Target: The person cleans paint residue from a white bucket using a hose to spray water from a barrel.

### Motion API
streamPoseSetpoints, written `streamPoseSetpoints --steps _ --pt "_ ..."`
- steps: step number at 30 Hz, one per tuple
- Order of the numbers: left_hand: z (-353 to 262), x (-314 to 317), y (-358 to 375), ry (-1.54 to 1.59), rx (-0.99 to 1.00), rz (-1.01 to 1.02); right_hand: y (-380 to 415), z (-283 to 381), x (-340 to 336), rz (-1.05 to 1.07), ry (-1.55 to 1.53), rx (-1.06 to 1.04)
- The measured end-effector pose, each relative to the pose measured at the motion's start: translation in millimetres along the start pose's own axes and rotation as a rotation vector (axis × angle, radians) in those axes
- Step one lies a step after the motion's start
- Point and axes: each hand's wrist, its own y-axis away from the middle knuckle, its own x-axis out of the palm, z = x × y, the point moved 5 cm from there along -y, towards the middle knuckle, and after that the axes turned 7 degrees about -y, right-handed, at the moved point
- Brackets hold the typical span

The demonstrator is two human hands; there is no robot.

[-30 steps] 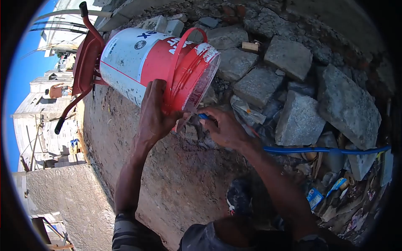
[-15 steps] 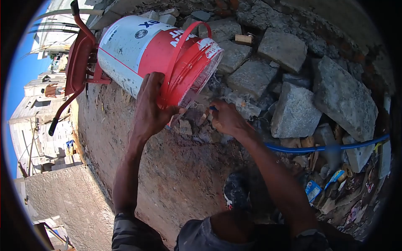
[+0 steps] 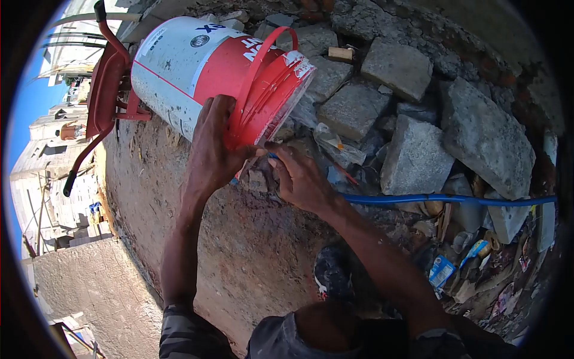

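Note:
A large white and red bucket (image 3: 197,72) lies tilted, its open mouth facing right and its red handle arched over the side. My left hand (image 3: 215,140) grips the bucket at the lower part of its rim. At the mouth's lower edge, my right hand (image 3: 299,179) is closed round the end of a blue hose (image 3: 388,198), its fingertips close to my left thumb. The hose runs off to the right from behind my right hand.
Broken concrete slabs (image 3: 418,155) and rubble lie right of the bucket. A red wheelbarrow (image 3: 107,90) stands at the left. Litter, including a blue packet (image 3: 441,272), lies lower right. Bare dirt (image 3: 239,251) lies beneath my arms.
My right hand has moved left to the bucket's rim, bringing the hose along. My left hand still holds the bucket, which sits slightly further left in view.

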Motion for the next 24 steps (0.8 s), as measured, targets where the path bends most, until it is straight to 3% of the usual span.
streamPoseSetpoints --steps 6,12,18,24 --pt "-14 4 -8 -0.051 0.026 -0.014 -2 -9 -14 -0.212 0.178 -0.118" --pt "-22 5 -14 -0.071 0.026 -0.011 0 -22 -23 -0.332 0.085 0.020" --pt "-25 8 -16 -0.032 0.008 0.009 1 -9 -18 -0.318 0.154 -0.153" --pt "-21 7 -15 -0.029 0.019 -0.028 -2 -10 -14 -0.329 0.127 -0.161"
